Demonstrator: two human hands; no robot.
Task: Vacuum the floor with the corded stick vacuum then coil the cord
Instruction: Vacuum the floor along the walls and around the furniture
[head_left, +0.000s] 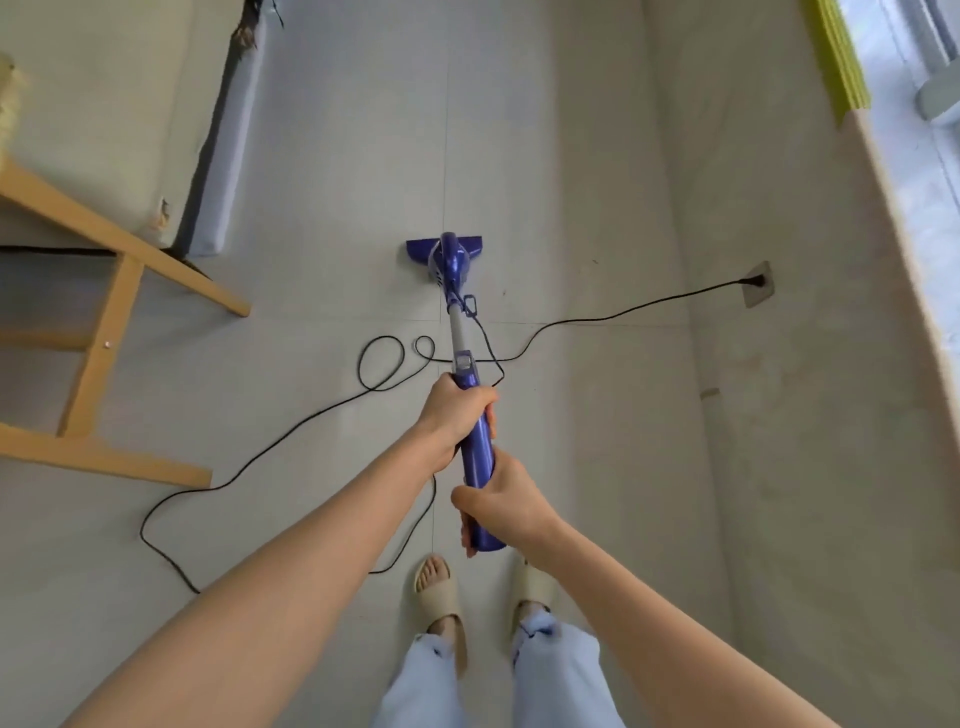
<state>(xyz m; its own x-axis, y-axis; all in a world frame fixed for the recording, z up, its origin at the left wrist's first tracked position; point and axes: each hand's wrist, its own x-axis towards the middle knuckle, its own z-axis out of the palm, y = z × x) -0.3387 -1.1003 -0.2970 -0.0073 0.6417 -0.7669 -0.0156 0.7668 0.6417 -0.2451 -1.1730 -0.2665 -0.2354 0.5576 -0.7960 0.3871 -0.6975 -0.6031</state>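
A purple corded stick vacuum (457, 322) stands on the pale floor, its flat head (415, 249) pointing away from me. My left hand (454, 410) grips the upper part of the purple handle. My right hand (501, 506) grips the handle's lower end, nearer my body. The black cord (291, 431) leaves the vacuum, loops loosely over the floor to my left and runs right to a wall socket (757, 283), where it is plugged in.
A wooden frame (104, 322) stands at the left. A grey padded board (228, 156) leans against the far left wall. The right wall and a window ledge (904, 234) close that side. My sandalled feet (439, 597) stand just behind the vacuum.
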